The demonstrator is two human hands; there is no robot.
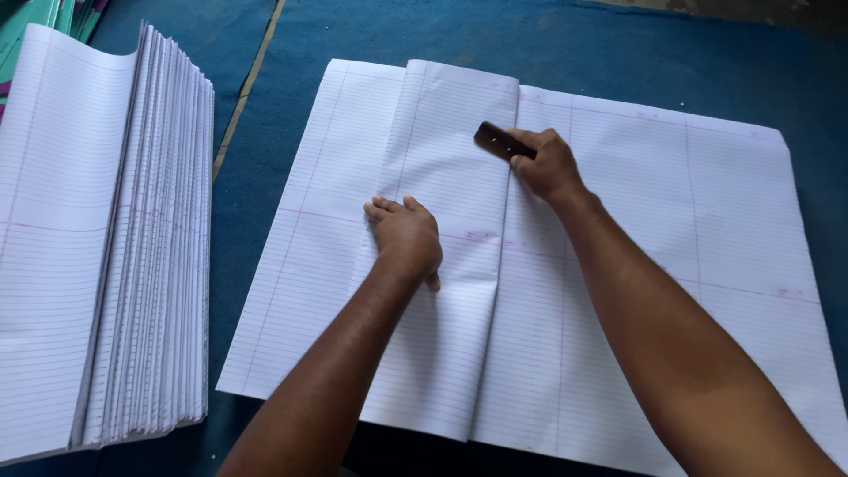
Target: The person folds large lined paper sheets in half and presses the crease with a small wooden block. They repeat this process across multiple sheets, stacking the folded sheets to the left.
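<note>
A large sheet of white ruled paper (pixel 671 221) lies spread on a blue surface. Its middle part is folded over into a flap (pixel 450 177) with a crease down the centre. My left hand (pixel 405 237) presses flat on the flap, fingers together, holding nothing. My right hand (pixel 549 163) grips a small dark brown flat tool (pixel 499 140) and holds it against the crease near the sheet's upper part.
A thick stack of folded ruled sheets (pixel 106 247) stands at the left, close to the big sheet. The blue covering (pixel 265 115) shows between them and along the top. Coloured sheets (pixel 53 18) poke in at the top left corner.
</note>
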